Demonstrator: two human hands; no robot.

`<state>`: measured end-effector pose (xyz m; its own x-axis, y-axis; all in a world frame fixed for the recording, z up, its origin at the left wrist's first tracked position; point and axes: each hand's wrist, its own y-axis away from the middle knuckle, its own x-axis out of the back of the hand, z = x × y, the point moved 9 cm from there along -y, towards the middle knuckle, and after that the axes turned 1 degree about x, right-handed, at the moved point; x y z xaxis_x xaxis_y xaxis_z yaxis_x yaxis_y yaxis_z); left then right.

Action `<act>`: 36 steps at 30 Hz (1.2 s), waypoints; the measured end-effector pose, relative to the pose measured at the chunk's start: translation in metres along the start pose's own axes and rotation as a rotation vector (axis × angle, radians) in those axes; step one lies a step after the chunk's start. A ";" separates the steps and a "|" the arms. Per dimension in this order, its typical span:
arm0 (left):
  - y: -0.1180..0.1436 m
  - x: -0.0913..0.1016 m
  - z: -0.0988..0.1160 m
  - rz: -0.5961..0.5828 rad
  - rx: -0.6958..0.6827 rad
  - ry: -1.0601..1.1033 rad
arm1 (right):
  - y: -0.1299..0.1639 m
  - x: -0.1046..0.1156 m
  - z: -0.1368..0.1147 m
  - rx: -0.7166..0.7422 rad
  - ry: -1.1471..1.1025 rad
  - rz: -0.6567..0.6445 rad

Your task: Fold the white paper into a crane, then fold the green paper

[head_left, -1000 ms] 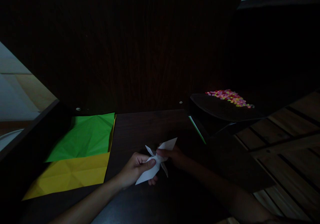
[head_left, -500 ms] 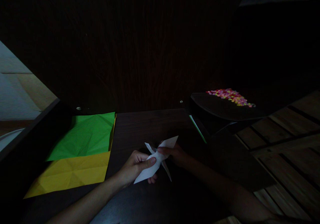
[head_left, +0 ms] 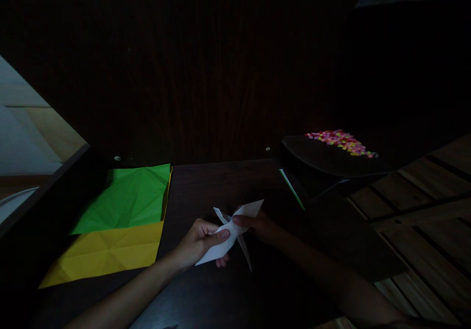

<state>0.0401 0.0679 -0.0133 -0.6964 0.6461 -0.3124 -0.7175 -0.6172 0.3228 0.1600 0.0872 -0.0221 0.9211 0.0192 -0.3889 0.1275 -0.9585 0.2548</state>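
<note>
A folded white paper (head_left: 232, 236) with several pointed flaps is held between my two hands, above the dark tabletop (head_left: 206, 184). My left hand (head_left: 201, 240) pinches its lower-left wing, thumb on top and fingers curled beneath. On the upper-right wing, my right hand (head_left: 255, 224) presses its thumb near the centre of the fold; its other fingers are mostly hidden behind the paper and in shadow. One narrow flap sticks up at the upper left and another hangs down toward me.
Creased green paper (head_left: 128, 199) overlaps creased yellow paper (head_left: 106, 253) at left. A thin white-green strip (head_left: 292, 188) lies near the right edge. Small pink, red and yellow pieces (head_left: 344, 141) are heaped on a dark rounded shelf (head_left: 312, 155). A dark upright panel (head_left: 191, 74) stands behind.
Both hands keep the same hold on the white paper. Its lower-left tip has lifted slightly and the hanging flap has swung a little downward. The view has shifted slightly.
</note>
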 end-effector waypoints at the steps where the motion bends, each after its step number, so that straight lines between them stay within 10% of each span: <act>1: 0.000 -0.001 0.000 -0.006 -0.004 -0.001 | 0.000 -0.001 0.000 -0.001 0.008 -0.006; 36: -0.001 -0.004 0.002 -0.059 -0.015 -0.099 | 0.000 0.002 0.003 0.025 0.129 -0.005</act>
<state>0.0438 0.0667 -0.0101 -0.6487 0.7221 -0.2403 -0.7577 -0.5834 0.2925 0.1607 0.0861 -0.0259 0.9604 0.0587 -0.2725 0.1243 -0.9652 0.2303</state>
